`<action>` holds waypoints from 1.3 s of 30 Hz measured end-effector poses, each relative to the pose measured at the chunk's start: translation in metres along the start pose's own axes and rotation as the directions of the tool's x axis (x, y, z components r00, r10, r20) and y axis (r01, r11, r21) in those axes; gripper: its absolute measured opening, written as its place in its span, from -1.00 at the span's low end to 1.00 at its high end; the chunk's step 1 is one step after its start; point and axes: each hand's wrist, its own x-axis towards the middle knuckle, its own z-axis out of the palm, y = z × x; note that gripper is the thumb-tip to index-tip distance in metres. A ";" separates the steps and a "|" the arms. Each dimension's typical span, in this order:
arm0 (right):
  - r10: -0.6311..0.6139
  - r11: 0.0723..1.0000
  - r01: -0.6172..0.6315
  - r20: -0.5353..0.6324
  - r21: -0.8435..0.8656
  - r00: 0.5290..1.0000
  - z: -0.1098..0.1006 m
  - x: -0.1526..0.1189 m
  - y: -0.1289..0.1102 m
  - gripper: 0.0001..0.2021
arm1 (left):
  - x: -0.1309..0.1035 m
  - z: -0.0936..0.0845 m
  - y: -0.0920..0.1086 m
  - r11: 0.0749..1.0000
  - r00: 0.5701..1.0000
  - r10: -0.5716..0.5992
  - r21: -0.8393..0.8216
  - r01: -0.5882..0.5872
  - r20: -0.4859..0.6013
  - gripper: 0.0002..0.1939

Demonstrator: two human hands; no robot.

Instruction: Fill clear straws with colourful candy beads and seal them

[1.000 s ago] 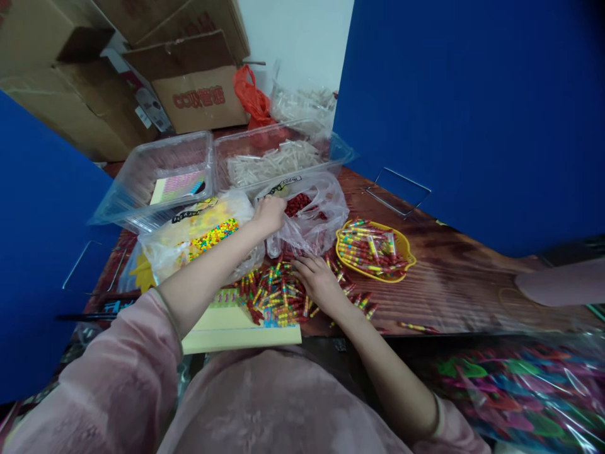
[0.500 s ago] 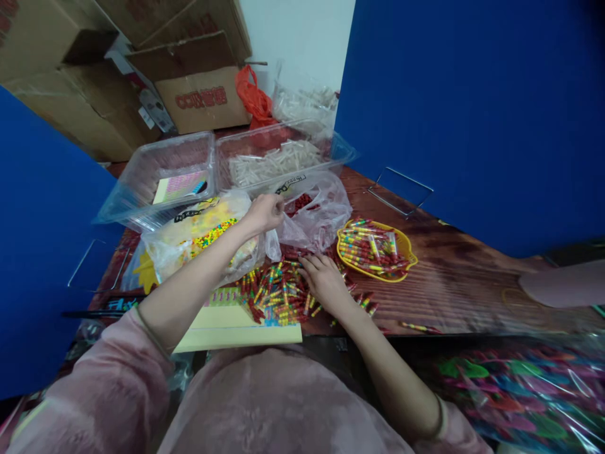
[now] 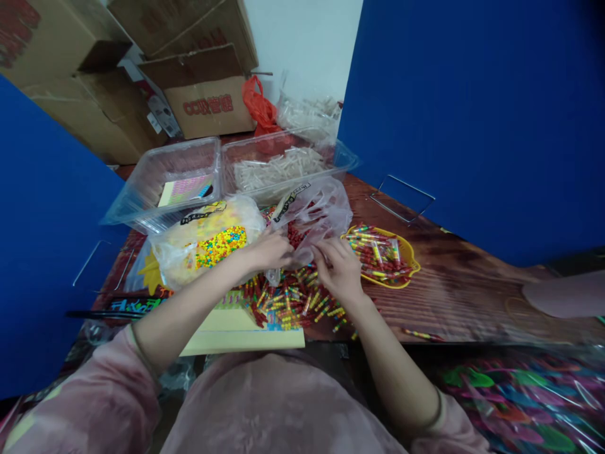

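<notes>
My left hand (image 3: 270, 251) is at the near left edge of a thin clear plastic bag (image 3: 326, 211) with small dark red pieces in it, its fingers closed on the film. On the bag's near edge, my right hand (image 3: 341, 268) pinches the plastic between thumb and fingers. Under and in front of both hands lies a loose heap of small tubes (image 3: 288, 302) filled with yellow and coloured beads, with red ends. Left of the hands, a white plastic bag (image 3: 165, 243) holds many yellow, green and blue beads (image 3: 220, 247), partly behind my left forearm.
A yellow basket (image 3: 412, 265) of filled tubes stands right of the heap. Behind are two clear trays, one with white tubes (image 3: 283, 167), one with printed sheets (image 3: 186, 189). Yellow card (image 3: 246, 340) lies at the table's front edge. Blue panels (image 3: 463, 113) flank the table; cardboard boxes (image 3: 208, 104) stand behind.
My left hand has come down from above the bags to the bag's near edge. My right hand has lifted off the tube heap and moved up to the bag, which is now pulled up.
</notes>
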 end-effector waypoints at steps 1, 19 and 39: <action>-0.011 1.000 0.010 0.033 0.016 0.999 0.001 0.010 -0.001 -0.76 | 0.004 0.001 0.003 1.000 1.000 -0.023 0.014 0.023 -0.009 -0.60; 0.081 0.962 0.034 0.403 -0.270 0.912 0.027 0.023 0.027 -0.68 | -0.035 0.015 0.030 0.997 0.883 -0.068 -0.004 0.075 -0.465 -0.70; 0.159 0.978 -0.013 0.704 -0.208 0.692 0.146 0.277 0.036 -0.38 | -0.191 0.107 0.029 0.869 0.292 -0.379 -0.230 0.438 -0.878 -0.54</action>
